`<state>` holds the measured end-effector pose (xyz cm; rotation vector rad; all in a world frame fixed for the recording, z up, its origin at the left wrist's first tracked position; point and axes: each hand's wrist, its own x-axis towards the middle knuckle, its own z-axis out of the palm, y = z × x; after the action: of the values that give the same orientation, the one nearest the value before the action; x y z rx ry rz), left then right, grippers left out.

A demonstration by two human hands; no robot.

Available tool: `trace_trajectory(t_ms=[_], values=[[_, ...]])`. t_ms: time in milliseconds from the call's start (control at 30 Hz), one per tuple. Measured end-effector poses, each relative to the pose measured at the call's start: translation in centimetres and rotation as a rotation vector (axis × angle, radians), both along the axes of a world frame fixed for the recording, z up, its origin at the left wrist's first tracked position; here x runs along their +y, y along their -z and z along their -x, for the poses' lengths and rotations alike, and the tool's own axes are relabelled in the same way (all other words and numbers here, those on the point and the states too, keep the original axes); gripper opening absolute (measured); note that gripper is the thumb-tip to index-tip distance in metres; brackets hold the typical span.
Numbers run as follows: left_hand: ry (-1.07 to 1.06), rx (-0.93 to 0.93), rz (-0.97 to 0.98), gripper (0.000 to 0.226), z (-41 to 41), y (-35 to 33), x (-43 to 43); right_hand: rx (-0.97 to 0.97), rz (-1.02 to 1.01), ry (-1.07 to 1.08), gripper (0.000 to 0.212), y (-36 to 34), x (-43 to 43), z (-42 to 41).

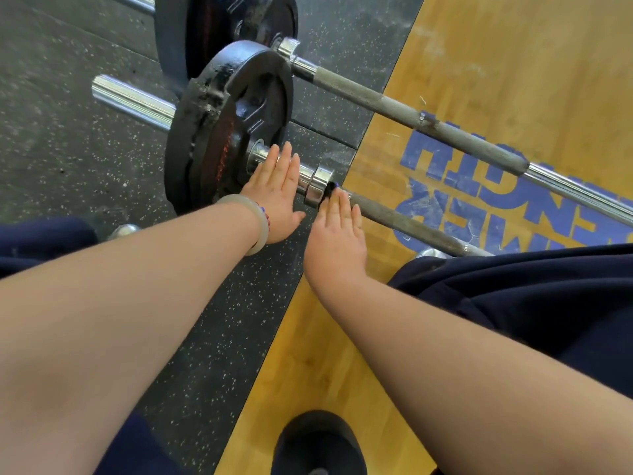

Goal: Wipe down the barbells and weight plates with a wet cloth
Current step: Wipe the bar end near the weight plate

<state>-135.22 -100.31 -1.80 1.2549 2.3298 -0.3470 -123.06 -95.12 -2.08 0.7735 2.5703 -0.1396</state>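
A barbell lies across the floor with a black weight plate (226,128) standing on its chrome sleeve (133,101). My left hand (277,197), fingers straight, lies flat on the sleeve's inner part beside the plate. My right hand (337,234) rests with straight fingers on the knurled grey shaft (411,224) just past the chrome collar (318,186), over a small dark thing I cannot make out. A second barbell (394,104) with its own black plate (219,29) lies behind. No cloth shows.
Black speckled rubber flooring (68,149) meets a yellow wooden platform (513,63) with blue lettering. My dark shoe (318,443) stands on the wood at the bottom. Dark blue clothing covers my knees at both sides.
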Motion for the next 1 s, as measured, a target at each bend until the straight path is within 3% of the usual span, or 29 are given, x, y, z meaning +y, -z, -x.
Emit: trace_trajectory(t_ms=[433, 667, 800, 1000], values=[[0.006, 0.01, 0.008, 0.086, 0.1, -0.1, 0.1, 0.015, -0.028, 0.107, 0.066, -0.8, 2.2, 2.1], [0.017, 0.017, 0.029, 0.088, 0.1, -0.2, 0.0, 0.001, -0.089, -0.022, 0.063, -0.6, 1.2, 0.1], [0.016, 0.016, 0.03, 0.088, 0.0, -0.3, 0.1, 0.001, -0.087, 0.085, 0.062, -1.1, 2.8, 1.6], [0.032, 0.025, 0.042, 0.088, 0.1, -0.3, 0.0, 0.065, -0.002, -0.077, 0.059, -1.4, 1.7, 0.5]])
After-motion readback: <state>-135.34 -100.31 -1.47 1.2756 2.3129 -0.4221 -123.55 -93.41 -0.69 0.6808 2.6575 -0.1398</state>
